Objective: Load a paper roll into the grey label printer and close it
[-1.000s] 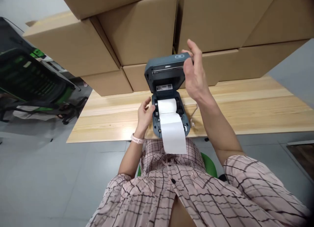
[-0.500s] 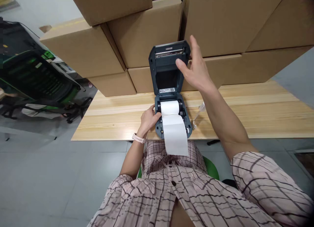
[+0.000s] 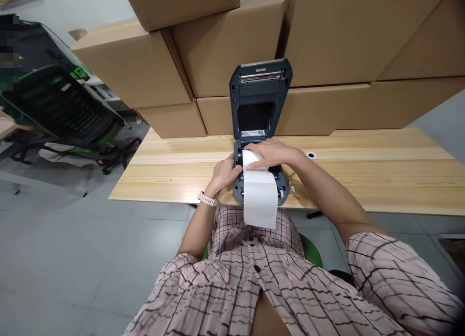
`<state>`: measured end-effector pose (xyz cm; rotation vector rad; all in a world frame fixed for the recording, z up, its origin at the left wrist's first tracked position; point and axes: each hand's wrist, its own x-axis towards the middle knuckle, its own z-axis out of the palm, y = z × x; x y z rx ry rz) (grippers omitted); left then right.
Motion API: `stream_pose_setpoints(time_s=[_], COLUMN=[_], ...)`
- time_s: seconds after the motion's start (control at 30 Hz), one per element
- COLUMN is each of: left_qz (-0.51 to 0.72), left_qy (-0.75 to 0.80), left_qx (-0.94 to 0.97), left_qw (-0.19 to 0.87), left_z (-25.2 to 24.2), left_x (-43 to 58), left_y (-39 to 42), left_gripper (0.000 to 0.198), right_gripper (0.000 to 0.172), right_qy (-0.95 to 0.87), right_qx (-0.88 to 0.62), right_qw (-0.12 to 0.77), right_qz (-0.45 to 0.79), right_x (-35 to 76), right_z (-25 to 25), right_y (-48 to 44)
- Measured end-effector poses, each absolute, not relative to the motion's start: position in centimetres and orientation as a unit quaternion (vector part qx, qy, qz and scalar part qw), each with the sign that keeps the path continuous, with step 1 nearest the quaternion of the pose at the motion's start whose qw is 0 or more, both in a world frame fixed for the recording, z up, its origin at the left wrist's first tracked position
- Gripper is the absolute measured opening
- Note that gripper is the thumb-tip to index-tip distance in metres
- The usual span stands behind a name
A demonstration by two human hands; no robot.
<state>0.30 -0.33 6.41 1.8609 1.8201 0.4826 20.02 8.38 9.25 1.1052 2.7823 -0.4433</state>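
Observation:
A dark grey label printer (image 3: pixel 238 183) stands at the table's front edge with its lid (image 3: pixel 258 96) raised. Inside sits a white paper roll (image 3: pixel 250 158), and its loose strip (image 3: pixel 260 198) hangs over the printer's front past the table edge. My left hand (image 3: pixel 224 175) grips the printer's left side, thumb on the rim. Over the roll lies my right hand (image 3: pixel 274 153), its thumb and fingers around the roll and covering its right part.
Large cardboard boxes (image 3: pixel 232 50) are stacked along the back of the wooden table (image 3: pixel 363 171). A small white ring-like item (image 3: pixel 311 155) lies right of the printer, near my right forearm. An office chair (image 3: pixel 65 108) stands at the left.
My right hand has come down from beside the raised lid onto the paper roll. The paper strip hangs straighter. My left hand stays at the printer's side, and the view has shifted slightly.

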Motion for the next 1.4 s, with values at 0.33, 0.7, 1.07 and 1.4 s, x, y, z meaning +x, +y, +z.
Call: stream_pose_setpoints(time_s=[0.33, 0.7, 1.07, 1.4], left_qz=[0.197, 0.219, 0.223, 0.232], left_qy=[0.658, 0.659, 0.662, 0.660], left_qx=[0.679, 0.662, 0.652, 0.650], left_qw=[0.260, 0.283, 0.296, 0.298], left_z=[6.3, 5.9, 5.9, 5.8], left_x=[0.3, 0.2, 0.2, 0.2], left_y=[-0.5, -0.5, -0.4, -0.3], left_gripper=[0.052, 0.052, 0.055, 0.056], right_gripper=[0.081, 0.077, 0.078, 0.088], right_qy=[0.914, 0.672, 0.653, 0.681], right_qx=[0.276, 0.417, 0.498, 0.506], right_qw=[0.007, -0.343, -0.337, -0.256], right_qz=[-0.296, -0.507, -0.460, -0.463], right_x=[21.9, 32.8, 32.1, 32.5], right_z=[11.7, 12.7, 6.6, 3.2], right_y=[9.6, 7.5, 14.3, 14.7])
